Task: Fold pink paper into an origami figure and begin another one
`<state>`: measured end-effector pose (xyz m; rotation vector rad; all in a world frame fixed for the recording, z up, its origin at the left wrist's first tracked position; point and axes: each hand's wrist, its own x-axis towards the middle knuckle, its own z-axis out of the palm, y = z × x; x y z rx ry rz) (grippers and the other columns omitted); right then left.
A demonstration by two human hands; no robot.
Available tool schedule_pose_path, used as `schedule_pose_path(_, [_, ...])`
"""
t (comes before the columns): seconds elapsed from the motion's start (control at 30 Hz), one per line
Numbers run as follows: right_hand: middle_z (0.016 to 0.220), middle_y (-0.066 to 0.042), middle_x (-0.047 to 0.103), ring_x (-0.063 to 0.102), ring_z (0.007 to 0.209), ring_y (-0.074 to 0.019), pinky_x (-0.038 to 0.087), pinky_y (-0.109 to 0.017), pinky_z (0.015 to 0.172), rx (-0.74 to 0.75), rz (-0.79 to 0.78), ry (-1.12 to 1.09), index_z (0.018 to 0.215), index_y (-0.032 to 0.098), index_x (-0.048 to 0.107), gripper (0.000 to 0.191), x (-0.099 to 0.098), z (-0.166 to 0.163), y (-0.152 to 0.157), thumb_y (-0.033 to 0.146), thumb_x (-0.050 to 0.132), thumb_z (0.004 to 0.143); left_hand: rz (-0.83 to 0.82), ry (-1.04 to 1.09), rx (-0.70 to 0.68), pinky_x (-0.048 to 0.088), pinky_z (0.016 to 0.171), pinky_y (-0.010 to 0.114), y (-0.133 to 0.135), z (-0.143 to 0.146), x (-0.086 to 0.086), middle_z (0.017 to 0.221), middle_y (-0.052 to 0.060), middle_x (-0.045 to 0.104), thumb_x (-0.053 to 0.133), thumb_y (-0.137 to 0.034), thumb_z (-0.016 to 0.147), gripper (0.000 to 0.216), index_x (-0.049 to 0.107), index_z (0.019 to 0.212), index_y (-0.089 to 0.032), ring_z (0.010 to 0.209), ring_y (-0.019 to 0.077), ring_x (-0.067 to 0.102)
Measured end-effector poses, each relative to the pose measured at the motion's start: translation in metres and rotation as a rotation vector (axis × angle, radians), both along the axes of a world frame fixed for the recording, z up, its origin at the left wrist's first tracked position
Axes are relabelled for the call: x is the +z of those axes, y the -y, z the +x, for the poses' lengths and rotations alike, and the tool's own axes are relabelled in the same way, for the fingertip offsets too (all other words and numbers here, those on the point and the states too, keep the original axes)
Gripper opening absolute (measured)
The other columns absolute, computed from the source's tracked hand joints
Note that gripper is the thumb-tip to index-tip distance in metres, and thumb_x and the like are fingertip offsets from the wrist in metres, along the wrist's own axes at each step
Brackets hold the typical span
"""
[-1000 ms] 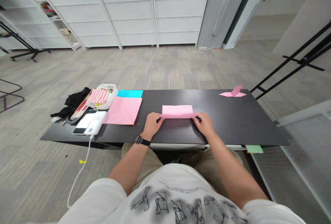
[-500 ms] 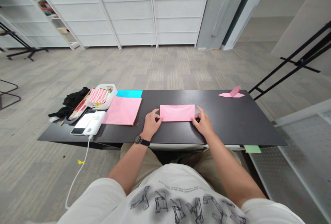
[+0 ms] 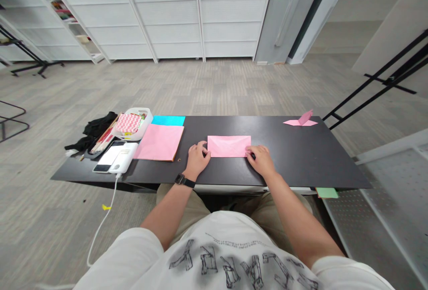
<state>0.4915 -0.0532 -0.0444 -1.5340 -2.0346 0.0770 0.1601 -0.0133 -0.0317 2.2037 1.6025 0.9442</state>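
A folded pink paper rectangle (image 3: 229,146) lies flat in the middle of the black table (image 3: 301,160). My left hand (image 3: 196,159), with a black watch on its wrist, rests with curled fingers against the paper's left lower corner. My right hand (image 3: 261,159) has its fingers pressed down on the paper's right lower corner.
A larger pink sheet (image 3: 159,142) lies to the left over a blue sheet (image 3: 168,121). Further left are a white basket (image 3: 133,124) of patterned papers, a phone on a white power bank (image 3: 115,157), and black cloth (image 3: 95,129). A folded pink piece (image 3: 302,120) sits far right.
One second ago the near edge of the paper was lifted between my hands. It has since been folded over and now lies flat, with both hands pressing its lower corners.
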Motion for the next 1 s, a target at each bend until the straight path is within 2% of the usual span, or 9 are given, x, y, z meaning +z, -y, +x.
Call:
schedule_pose_path(0.13, [0.108,-0.008,0.08,0.07,0.104,-0.0301,0.04,-0.051,0.11,0.01,-0.009,0.02,0.116,0.026,0.072,0.02,-0.002,-0.001,0.0,0.029,0.061,0.1,0.002,-0.047,0.021,0.047,0.107,0.048,0.001,0.0,0.0,0.084,0.0,0.07,0.068,-0.022,0.092,0.04,0.056,0.13,-0.022,0.095,0.0266,0.067])
schedule_pose_path(0.27, [0.107,-0.008,0.08,0.07,0.103,-0.0306,0.041,-0.051,0.109,0.012,-0.025,0.022,0.116,0.028,0.074,0.021,-0.002,-0.001,-0.001,0.029,0.061,0.1,0.076,-0.082,0.023,0.049,0.104,0.048,0.005,0.003,0.008,0.105,0.009,0.069,0.066,-0.023,0.093,0.033,0.061,0.126,-0.022,0.107,0.0295,0.064])
schedule_pose_path(0.37, [0.103,-0.008,0.08,0.069,0.102,-0.0306,0.041,-0.051,0.107,0.015,-0.033,0.022,0.116,0.028,0.075,0.022,-0.002,-0.001,-0.001,0.03,0.061,0.1,0.121,-0.1,-0.1,0.047,0.111,0.049,0.009,0.013,0.019,0.124,0.012,0.067,0.062,-0.022,0.097,0.027,0.065,0.124,-0.023,0.121,0.0304,0.06])
schedule_pose_path(0.53, [0.104,-0.009,0.08,0.068,0.103,-0.0309,0.041,-0.051,0.107,0.01,-0.029,0.028,0.117,0.028,0.075,0.022,-0.002,-0.001,-0.001,0.031,0.061,0.1,0.137,-0.145,-0.35,0.046,0.118,0.05,0.01,0.046,0.032,0.134,0.012,0.065,0.055,-0.023,0.103,0.026,0.068,0.125,-0.024,0.131,0.0285,0.058])
schedule_pose_path(0.63, [0.105,-0.009,0.08,0.068,0.102,-0.0308,0.041,-0.051,0.107,0.013,-0.033,0.029,0.118,0.027,0.075,0.022,-0.002,-0.001,-0.001,0.031,0.061,0.101,0.157,-0.166,-0.38,0.043,0.123,0.052,0.007,0.065,0.029,0.143,0.013,0.062,0.054,-0.024,0.103,0.029,0.066,0.13,-0.023,0.14,0.0294,0.053])
schedule_pose_path(0.73, [0.106,-0.008,0.08,0.068,0.103,-0.0302,0.041,-0.051,0.107,0.015,-0.027,0.031,0.118,0.027,0.075,0.022,-0.004,-0.001,-0.001,0.031,0.062,0.101,0.148,-0.211,-0.337,0.036,0.13,0.057,0.005,0.075,0.022,0.155,0.013,0.056,0.055,-0.027,0.103,0.035,0.064,0.137,-0.023,0.15,0.0314,0.046])
schedule_pose_path(0.83, [0.106,-0.008,0.08,0.068,0.103,-0.0302,0.041,-0.051,0.108,0.019,-0.023,0.034,0.117,0.027,0.075,0.021,-0.004,0.0,-0.002,0.031,0.062,0.101,0.127,-0.257,-0.312,0.027,0.134,0.059,0.004,0.078,0.013,0.166,0.013,0.047,0.054,-0.032,0.105,0.043,0.059,0.146,-0.022,0.159,0.0324,0.037])
schedule_pose_path(1.0, [0.104,-0.008,0.08,0.068,0.103,-0.0308,0.041,-0.05,0.107,0.024,-0.027,0.044,0.116,0.028,0.075,0.021,-0.004,0.001,-0.003,0.032,0.062,0.1,0.082,-0.319,-0.284,0.023,0.135,0.061,0.003,0.08,0.001,0.176,0.014,0.033,0.052,-0.039,0.105,0.058,0.046,0.16,-0.021,0.165,0.0354,0.026])
